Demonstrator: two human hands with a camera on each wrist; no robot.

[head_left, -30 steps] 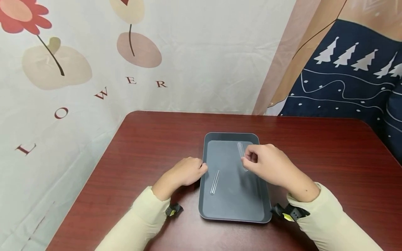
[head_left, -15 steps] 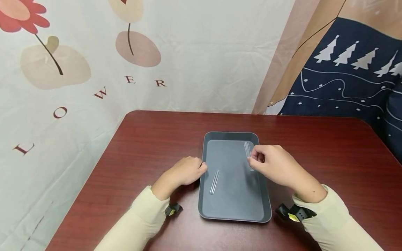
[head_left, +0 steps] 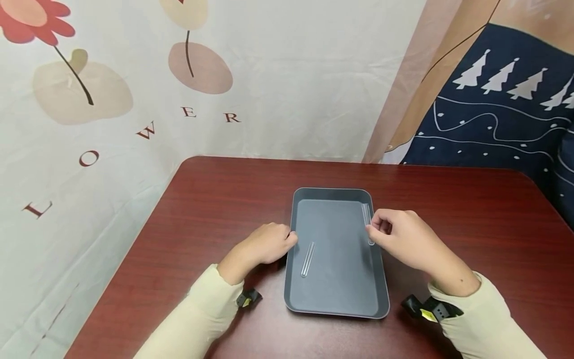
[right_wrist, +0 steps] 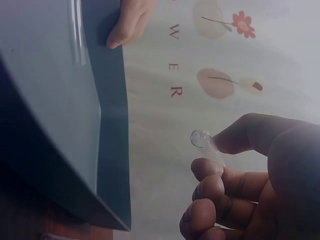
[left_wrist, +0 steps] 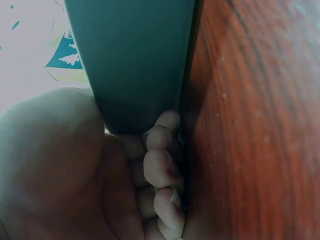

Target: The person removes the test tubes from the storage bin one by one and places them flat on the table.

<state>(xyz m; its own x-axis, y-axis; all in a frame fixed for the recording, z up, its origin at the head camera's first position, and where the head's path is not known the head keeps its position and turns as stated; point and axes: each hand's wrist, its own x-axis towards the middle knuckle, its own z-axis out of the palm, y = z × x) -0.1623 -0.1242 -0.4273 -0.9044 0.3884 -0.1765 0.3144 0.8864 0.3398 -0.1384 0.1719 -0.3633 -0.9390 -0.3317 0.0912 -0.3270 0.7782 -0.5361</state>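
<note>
A grey tray (head_left: 334, 294) lies on the red-brown table (head_left: 466, 214). One clear glass tube (head_left: 307, 259) lies in the tray's left half. My left hand (head_left: 287, 240) holds the tray's left rim, thumb on top and fingers curled against the outer wall (left_wrist: 160, 165). A second clear tube (head_left: 366, 215) is pinched by my right hand (head_left: 374, 230) over the tray's right rim, pointing away from me. In the right wrist view its rounded end (right_wrist: 201, 138) sticks out between thumb and fingers, above the tray (right_wrist: 50, 100).
A pale cloth with flowers and letters (head_left: 188, 89) hangs behind the table. A dark blue cloth with white trees (head_left: 493, 114) hangs at the right. Black wrist straps (head_left: 428, 309) sit near the table's front edge.
My right hand has carried its tube to the right, from over the tray's inner right part to above the right rim. The left hand and the lying tube have stayed put.
</note>
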